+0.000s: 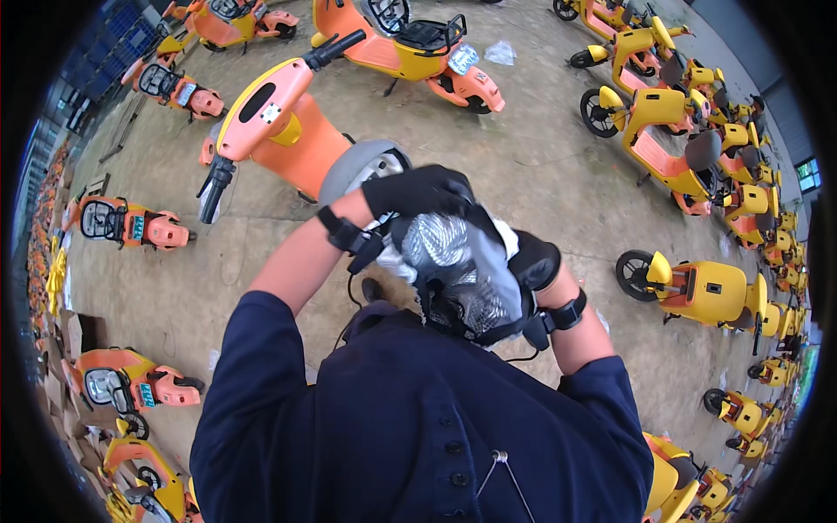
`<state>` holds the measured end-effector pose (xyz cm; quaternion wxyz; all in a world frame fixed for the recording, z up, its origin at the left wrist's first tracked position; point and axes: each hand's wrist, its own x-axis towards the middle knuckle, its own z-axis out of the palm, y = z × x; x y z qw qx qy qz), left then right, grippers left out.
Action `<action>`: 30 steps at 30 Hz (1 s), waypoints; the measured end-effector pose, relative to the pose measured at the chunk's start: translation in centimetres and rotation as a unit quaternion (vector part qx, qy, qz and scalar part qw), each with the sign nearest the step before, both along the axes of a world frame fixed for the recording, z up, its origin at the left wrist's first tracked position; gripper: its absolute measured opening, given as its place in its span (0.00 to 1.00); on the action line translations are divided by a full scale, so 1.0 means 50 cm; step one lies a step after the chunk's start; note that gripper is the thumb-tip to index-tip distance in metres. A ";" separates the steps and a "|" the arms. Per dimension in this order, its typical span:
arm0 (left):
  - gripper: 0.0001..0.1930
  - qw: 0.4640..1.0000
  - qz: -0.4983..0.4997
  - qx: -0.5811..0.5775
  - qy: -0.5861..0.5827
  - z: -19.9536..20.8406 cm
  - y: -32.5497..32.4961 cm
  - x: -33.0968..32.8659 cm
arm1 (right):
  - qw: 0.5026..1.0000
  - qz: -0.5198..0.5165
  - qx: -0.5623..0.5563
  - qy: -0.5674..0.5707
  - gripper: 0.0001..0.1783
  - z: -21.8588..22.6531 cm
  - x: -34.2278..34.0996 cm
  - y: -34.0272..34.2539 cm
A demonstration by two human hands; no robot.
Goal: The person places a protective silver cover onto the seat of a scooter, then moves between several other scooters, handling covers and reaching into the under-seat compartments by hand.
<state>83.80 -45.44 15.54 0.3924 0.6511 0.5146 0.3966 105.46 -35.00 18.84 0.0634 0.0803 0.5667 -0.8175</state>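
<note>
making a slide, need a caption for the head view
Gloved left hand and right hand hold a silvery bundle near an orange scooter, with yellow scooters at right.

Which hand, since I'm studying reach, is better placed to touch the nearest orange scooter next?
Probably the left hand: it shows closer to the orange scooter, while the right hand is on the silvery bundle's farther side.

Ringed left, right and front

Got left hand point(420, 191) on far edge of bundle point(466, 272), right hand point(534, 260) at its right side. Find nearest scooter point(309, 144) front-left, second scooter point(381, 50) beyond. See scooter rows point(708, 289) down both sides, seemingly cartons point(82, 335) near blurred left rim.
</note>
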 end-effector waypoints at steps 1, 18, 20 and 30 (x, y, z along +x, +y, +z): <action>0.11 0.998 -0.017 -0.061 -0.003 0.000 0.015 0.024 | 0.998 0.024 0.056 -0.017 0.28 0.001 0.007 0.001; 0.33 0.921 0.370 0.084 -0.087 -0.041 0.006 0.035 | 0.966 -0.213 -0.047 0.136 0.29 -0.091 0.067 0.070; 0.14 0.924 0.340 -0.002 -0.175 -0.022 0.000 0.009 | 0.967 -0.238 0.005 0.094 0.32 -0.103 0.077 0.080; 0.14 0.921 0.164 -0.114 -0.334 -0.052 -0.048 0.024 | 0.903 -0.230 0.354 -0.086 0.14 -0.391 0.040 0.178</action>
